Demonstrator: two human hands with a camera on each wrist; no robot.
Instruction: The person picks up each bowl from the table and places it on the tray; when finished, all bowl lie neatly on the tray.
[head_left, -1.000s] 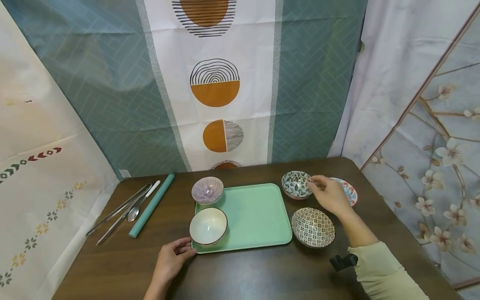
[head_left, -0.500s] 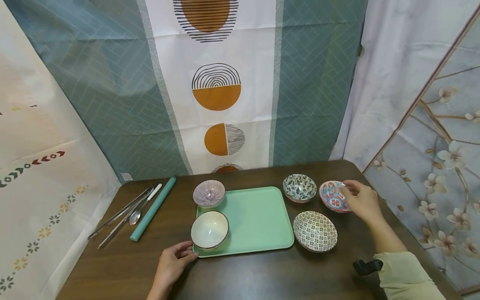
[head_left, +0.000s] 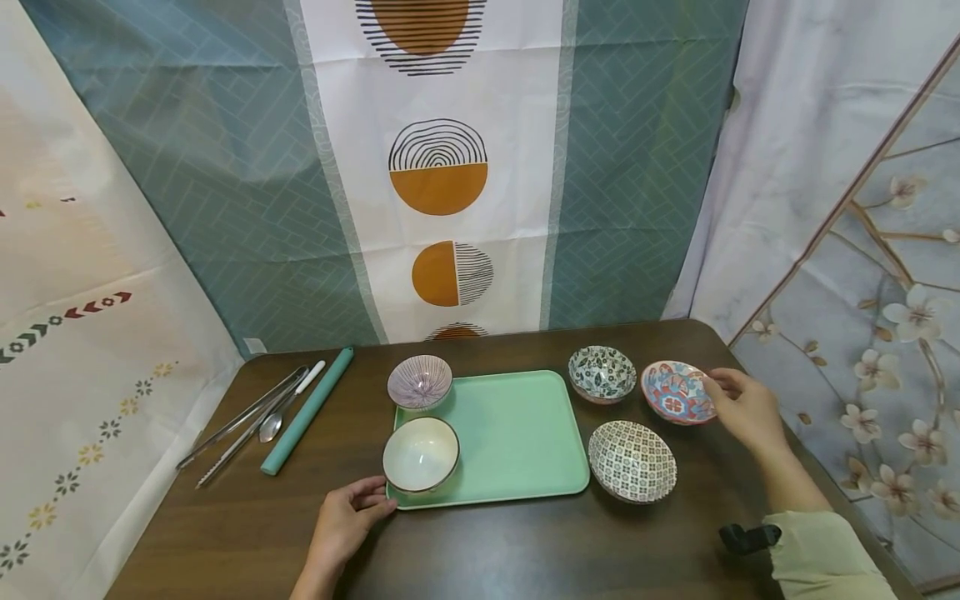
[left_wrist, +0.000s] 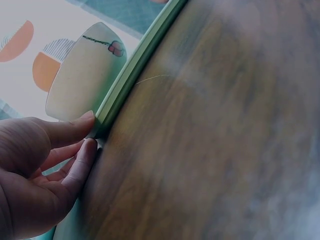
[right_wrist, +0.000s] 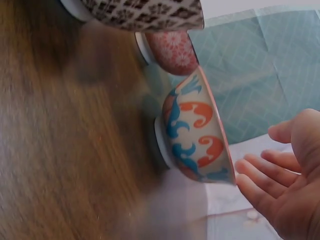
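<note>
My left hand pinches the near left corner of the pale green tray, thumb on the rim and fingers below it, as the left wrist view shows. On that tray beside the hand sits a cream bowl with a dark rim; a purple-streaked bowl stands at its far left corner. My right hand is at the right rim of a red and blue patterned bowl. In the right wrist view its fingers are extended at the rim, the thumb apart from the bowl.
Left of the red and blue bowl stands a green-leaf bowl, and nearer is a brown lattice-patterned bowl. Tongs, a spoon and a teal roll lie at left on the brown table. Curtains rise behind.
My right hand has moved right, from beside the green-leaf bowl across the red and blue bowl to its right rim, uncovering that bowl. The left hand has stayed at the tray corner.
</note>
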